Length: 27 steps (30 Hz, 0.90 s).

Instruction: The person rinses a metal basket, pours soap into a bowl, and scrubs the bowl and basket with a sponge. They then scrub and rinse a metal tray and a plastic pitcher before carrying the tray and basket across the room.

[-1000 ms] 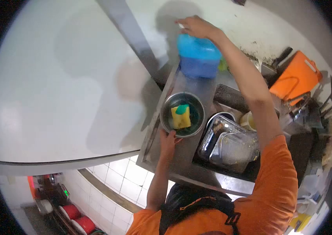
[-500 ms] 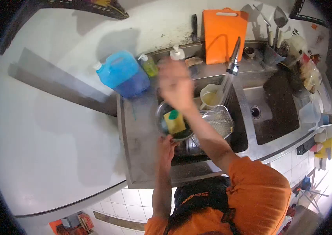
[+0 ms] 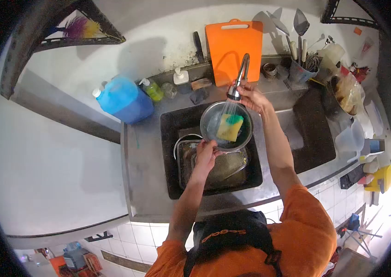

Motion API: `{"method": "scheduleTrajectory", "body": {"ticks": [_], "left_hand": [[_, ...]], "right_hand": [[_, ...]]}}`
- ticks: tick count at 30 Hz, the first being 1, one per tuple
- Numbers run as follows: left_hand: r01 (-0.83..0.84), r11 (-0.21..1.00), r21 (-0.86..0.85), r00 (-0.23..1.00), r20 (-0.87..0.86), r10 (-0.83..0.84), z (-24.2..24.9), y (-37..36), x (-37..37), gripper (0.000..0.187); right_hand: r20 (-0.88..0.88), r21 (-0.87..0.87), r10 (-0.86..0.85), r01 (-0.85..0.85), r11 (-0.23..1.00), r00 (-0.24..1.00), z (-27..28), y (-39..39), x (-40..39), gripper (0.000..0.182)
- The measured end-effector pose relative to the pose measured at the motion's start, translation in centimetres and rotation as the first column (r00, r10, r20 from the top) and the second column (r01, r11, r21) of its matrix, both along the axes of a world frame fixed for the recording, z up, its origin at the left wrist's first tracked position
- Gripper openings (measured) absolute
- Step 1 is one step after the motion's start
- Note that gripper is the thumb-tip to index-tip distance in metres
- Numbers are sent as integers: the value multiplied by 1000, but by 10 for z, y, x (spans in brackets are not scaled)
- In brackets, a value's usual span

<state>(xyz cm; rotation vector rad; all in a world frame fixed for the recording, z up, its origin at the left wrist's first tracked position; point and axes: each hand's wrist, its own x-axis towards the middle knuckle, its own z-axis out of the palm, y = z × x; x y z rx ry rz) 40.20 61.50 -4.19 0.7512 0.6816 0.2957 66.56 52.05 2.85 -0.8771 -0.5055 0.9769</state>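
Observation:
A round metal bowl (image 3: 210, 131) is tilted under the running faucet (image 3: 243, 69), above the left sink basin. Inside it lies a yellow sponge (image 3: 229, 129) with green foam on top. My left hand (image 3: 206, 156) grips the bowl's near rim, thumb on the edge. My right hand (image 3: 251, 98) is closed at the faucet's spray head, its fingers around it and partly hidden behind it. Water streams from the head into the bowl. Below, a wire basket (image 3: 187, 159) rests in the basin.
Behind the sink stand a blue jug (image 3: 124, 100), a green bottle (image 3: 152, 90), a white pump bottle (image 3: 180, 76) and an orange cutting board (image 3: 234, 51). A utensil holder (image 3: 302, 71) is at the back right. The right basin (image 3: 313, 134) adjoins.
My right hand has moved right to the faucet head. My left hand has raised the bowl and brought it under the water. The view has shifted.

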Motion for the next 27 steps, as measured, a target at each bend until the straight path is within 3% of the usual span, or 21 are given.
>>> {"method": "scheduleTrajectory", "body": {"ticks": [4, 7, 8, 9, 10, 11, 14, 17, 18, 21, 22, 25, 26, 27], "left_hand": [[-29, 999, -33, 998, 59, 31, -9, -9, 16, 33], [-95, 994, 52, 993, 74, 91, -3, -23, 21, 31], [-99, 994, 55, 993, 74, 95, -1, -26, 20, 30], [-103, 993, 60, 992, 75, 99, 1, -29, 20, 29], [-111, 992, 64, 991, 78, 106, 2, -31, 21, 29], [-135, 989, 53, 988, 83, 130, 0, -35, 24, 27], [-188, 982, 16, 980, 71, 186, -8, -52, 22, 23], [-201, 980, -4, 977, 69, 201, -11, -51, 19, 22], [-171, 985, 21, 983, 77, 169, -15, -51, 16, 22], [-121, 990, 68, 988, 103, 114, -20, -46, 14, 22], [-122, 991, 60, 988, 101, 115, -19, -49, 12, 23], [-133, 990, 39, 988, 81, 130, -23, -46, 15, 28], [-141, 989, 30, 988, 69, 139, -24, -45, 15, 31], [-146, 989, 15, 987, 64, 145, -24, -43, 12, 29]], "right_hand": [[84, -81, -9, 15, 997, 996, -19, -4, 10, 41], [246, -238, -115, 175, 955, 962, 6, -18, -16, 45], [146, -300, -6, 50, 953, 989, -22, -22, -6, 63], [526, -349, 87, 122, 929, 846, -27, -22, -12, 67], [809, -361, 195, 206, 910, 555, -35, -27, -24, 71], [941, -332, 295, 287, 899, 166, -40, -33, -37, 76], [812, -362, 560, 609, 705, -166, -53, -24, -100, 76], [795, -462, 603, 580, 671, -64, -72, -16, -100, 64], [823, -308, 536, 644, 700, -189, -108, -13, -94, 51], [795, -454, 589, 503, 735, -144, -124, -7, -64, 42], [751, -466, 633, 529, 709, -188, -126, 0, -53, 38], [798, -602, 563, 256, 756, 214, -82, 10, -41, 45], [596, -800, 739, 152, 580, 313, -60, 12, -38, 53], [723, -685, 683, 224, 693, 100, -74, 9, -39, 52]]}}
